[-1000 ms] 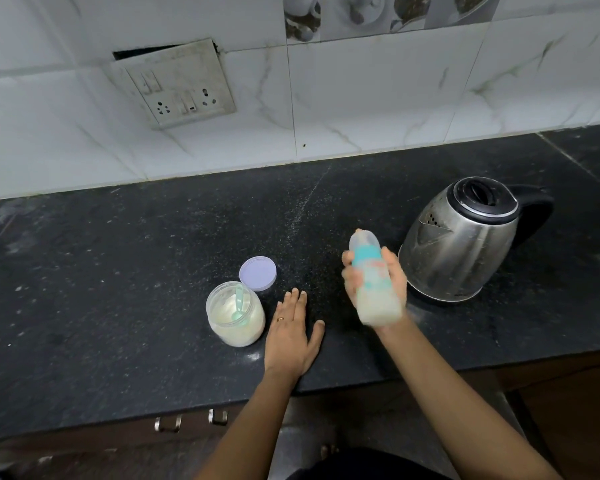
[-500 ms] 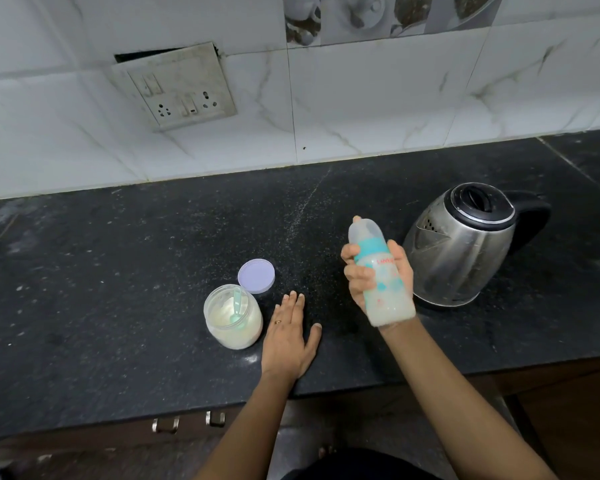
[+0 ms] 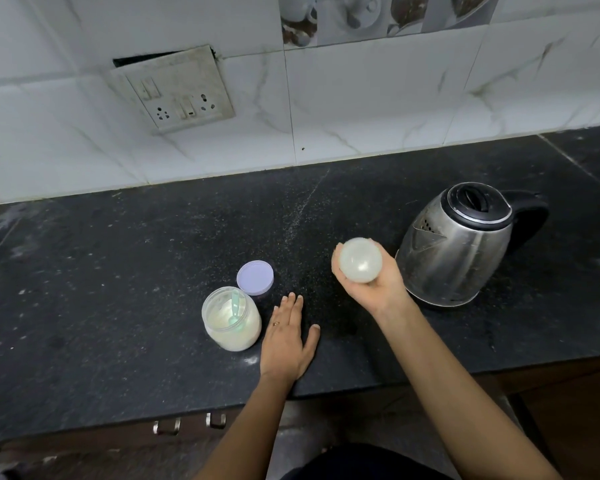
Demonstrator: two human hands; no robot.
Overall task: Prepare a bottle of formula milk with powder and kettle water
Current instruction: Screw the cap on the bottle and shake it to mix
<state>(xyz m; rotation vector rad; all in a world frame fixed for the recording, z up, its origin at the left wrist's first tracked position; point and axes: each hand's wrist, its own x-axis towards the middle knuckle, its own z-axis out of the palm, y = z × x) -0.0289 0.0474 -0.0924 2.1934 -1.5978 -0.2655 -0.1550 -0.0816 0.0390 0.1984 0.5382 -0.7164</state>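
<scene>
My right hand (image 3: 373, 284) grips the feeding bottle (image 3: 360, 260) above the black counter; the bottle is turned so that only its round milky base faces the camera, and its teat end is hidden. My left hand (image 3: 286, 336) lies flat on the counter with straight fingers, holding nothing. Just left of it stands the open jar of white formula powder (image 3: 231, 322) with a pale green scoop (image 3: 235, 308) inside. The jar's lilac lid (image 3: 255, 277) lies behind it. A steel kettle (image 3: 459, 242) with a black lid and handle stands right of the bottle.
The black stone counter (image 3: 118, 271) runs to a white tiled wall with a switch and socket plate (image 3: 177, 93). The counter's front edge is close to me, with drawer handles (image 3: 187, 424) below it. White powder specks dot the surface.
My right hand has tipped the bottle from upright, teat pointing away, to end-on with its base towards the camera. My left hand, the jar and the kettle have stayed in place.
</scene>
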